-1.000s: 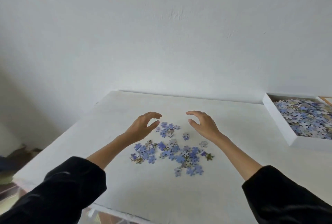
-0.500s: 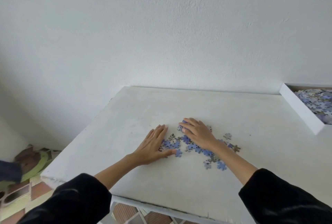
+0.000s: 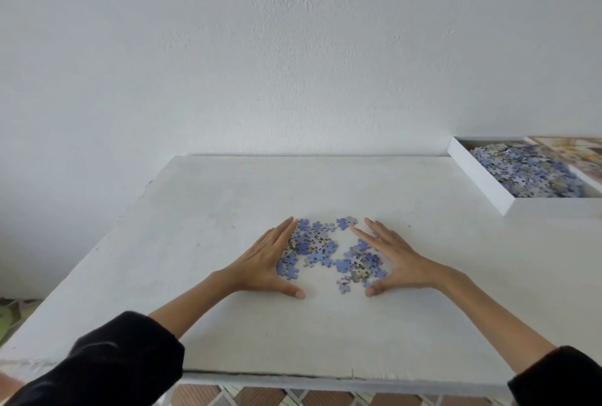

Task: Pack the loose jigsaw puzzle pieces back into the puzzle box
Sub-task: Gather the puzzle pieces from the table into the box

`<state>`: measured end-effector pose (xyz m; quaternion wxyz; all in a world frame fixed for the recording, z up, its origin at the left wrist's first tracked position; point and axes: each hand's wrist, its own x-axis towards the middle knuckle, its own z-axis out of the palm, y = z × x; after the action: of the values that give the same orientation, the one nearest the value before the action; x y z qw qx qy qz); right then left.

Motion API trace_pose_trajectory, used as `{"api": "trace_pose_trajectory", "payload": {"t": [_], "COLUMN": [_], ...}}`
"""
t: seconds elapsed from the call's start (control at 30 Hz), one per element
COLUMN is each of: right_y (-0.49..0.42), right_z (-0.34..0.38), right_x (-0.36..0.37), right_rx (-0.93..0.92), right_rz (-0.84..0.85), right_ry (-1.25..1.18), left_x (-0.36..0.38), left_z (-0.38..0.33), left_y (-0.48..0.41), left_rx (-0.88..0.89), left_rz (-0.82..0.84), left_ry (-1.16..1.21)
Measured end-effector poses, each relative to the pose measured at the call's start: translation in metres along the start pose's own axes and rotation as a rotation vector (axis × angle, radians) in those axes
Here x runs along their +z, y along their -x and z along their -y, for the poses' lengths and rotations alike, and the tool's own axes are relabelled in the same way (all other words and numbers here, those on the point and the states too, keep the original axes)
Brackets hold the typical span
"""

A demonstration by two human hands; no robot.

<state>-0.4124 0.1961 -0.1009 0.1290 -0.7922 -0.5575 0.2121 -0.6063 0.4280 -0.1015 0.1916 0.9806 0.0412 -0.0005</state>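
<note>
A small heap of blue and beige loose puzzle pieces (image 3: 321, 250) lies on the white table (image 3: 202, 216), a little in front of its middle. My left hand (image 3: 265, 263) rests flat on the table against the heap's left side, fingers straight and pointing away from me. My right hand (image 3: 395, 257) lies flat against the right side, fingers straight, thumb stretched inward. Both hands cup the pieces between them. The white puzzle box (image 3: 482, 177) sits at the far right of the table, holding many pieces.
A plain white wall runs behind the table. The table's front edge (image 3: 293, 376) is near me, with tiled floor showing below it. A printed sheet or lid (image 3: 573, 151) lies beside the box at the right border. Bare tabletop lies between the heap and the box.
My hands came down from above the pieces onto the table, then slid apart to either side. The scattered pieces are now gathered closer between my palms.
</note>
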Motion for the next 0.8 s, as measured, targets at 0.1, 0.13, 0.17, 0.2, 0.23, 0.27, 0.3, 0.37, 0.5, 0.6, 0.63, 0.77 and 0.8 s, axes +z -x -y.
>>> {"api": "trace_pose_trajectory", "payload": {"t": [0.1,0.13,0.17,0.2,0.23,0.27,0.3,0.37,0.5,0.6,0.63,0.77,0.8], "right_y": [-0.001,-0.003,-0.006,-0.009,-0.012,-0.015,-0.018,-0.022,-0.016,-0.011,-0.011,-0.025,-0.03], "right_z": [0.004,0.007,0.01,0.013,0.018,0.022,0.026,0.031,0.03,0.031,0.03,0.029,0.029], "right_x": [0.004,0.006,0.008,0.012,0.015,0.019,0.021,0.022,0.022,0.028,0.029,0.023,0.02], "right_rx": [0.009,0.018,0.03,0.042,0.05,0.052,0.05,0.047,0.063,0.032,0.038,0.081,0.075], "right_rz": [0.002,-0.014,-0.039,-0.072,-0.112,-0.153,-0.188,-0.237,-0.298,-0.236,-0.223,-0.194,-0.184], "right_ry": [0.036,0.051,0.067,0.085,0.098,0.098,0.083,0.034,0.019,0.119,0.145,0.122,0.116], "left_x": [0.002,0.002,0.003,0.003,0.004,0.004,0.005,0.005,0.001,0.001,0.002,0.005,0.004], "left_z": [-0.003,-0.004,-0.006,-0.008,-0.01,-0.012,-0.013,-0.013,-0.004,0.003,0.004,0.0,-0.001], "left_y": [-0.004,-0.006,-0.008,-0.01,-0.012,-0.014,-0.015,-0.015,-0.007,0.002,0.003,-0.004,-0.009], "left_rx": [-0.003,-0.01,-0.022,-0.036,-0.049,-0.059,-0.065,-0.069,0.0,0.037,0.027,-0.035,-0.048], "left_rz": [-0.011,-0.014,-0.02,-0.027,-0.038,-0.05,-0.06,-0.071,-0.037,-0.025,-0.025,-0.017,-0.013], "left_ry": [-0.013,-0.017,-0.02,-0.024,-0.028,-0.03,-0.029,-0.007,0.05,-0.016,-0.043,-0.094,-0.099]}}
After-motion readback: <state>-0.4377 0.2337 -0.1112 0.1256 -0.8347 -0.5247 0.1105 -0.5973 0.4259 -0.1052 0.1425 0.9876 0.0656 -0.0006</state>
